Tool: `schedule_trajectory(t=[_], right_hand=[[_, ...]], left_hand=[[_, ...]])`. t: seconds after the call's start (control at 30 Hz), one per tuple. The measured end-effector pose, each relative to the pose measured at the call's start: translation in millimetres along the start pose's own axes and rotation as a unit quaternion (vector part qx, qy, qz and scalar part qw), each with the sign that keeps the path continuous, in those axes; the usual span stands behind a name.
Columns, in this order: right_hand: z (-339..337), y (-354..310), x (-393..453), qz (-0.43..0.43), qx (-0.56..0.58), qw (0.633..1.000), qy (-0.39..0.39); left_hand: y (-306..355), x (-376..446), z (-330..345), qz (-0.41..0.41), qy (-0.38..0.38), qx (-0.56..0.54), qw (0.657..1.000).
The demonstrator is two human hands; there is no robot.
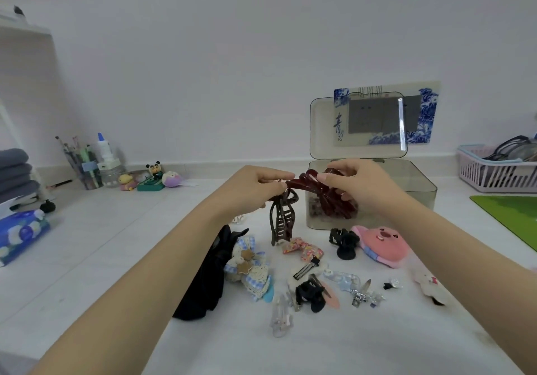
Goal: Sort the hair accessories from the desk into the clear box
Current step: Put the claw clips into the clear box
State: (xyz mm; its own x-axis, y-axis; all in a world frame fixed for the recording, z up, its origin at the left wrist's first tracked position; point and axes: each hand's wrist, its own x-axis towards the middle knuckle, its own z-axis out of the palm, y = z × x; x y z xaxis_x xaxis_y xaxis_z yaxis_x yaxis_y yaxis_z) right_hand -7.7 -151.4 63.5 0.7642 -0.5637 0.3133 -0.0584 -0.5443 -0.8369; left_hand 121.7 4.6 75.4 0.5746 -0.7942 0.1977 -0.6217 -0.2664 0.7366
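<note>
Above the desk [334,345], beside the open box [412,188], our left hand [252,188] pinches a brown claw [280,222] while our right hand [357,183] grips a red claw [325,197], apparently tangled together. Both look light, stiff and brittle; best held by the spines.
</note>
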Motion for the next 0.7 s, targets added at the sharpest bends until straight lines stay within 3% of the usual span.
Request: schedule_trajectory(t=[0.17,0.37,0.5,0.7], right_hand=[[-26,5,8,0.022,0.077,0.996,0.045],[-57,15,23,0.031,0.137,0.978,0.155],[-75,32,33,0.04,0.152,0.962,0.224],[-87,56,45,0.061,0.139,0.953,0.262]], left_hand=[[15,19,2,0.05,0.027,-0.032,0.998],[38,61,11,0.111,0.034,-0.033,0.993],[51,95,20,0.141,-0.02,0.062,0.988],[54,136,29,0.124,-0.145,0.044,0.981]])
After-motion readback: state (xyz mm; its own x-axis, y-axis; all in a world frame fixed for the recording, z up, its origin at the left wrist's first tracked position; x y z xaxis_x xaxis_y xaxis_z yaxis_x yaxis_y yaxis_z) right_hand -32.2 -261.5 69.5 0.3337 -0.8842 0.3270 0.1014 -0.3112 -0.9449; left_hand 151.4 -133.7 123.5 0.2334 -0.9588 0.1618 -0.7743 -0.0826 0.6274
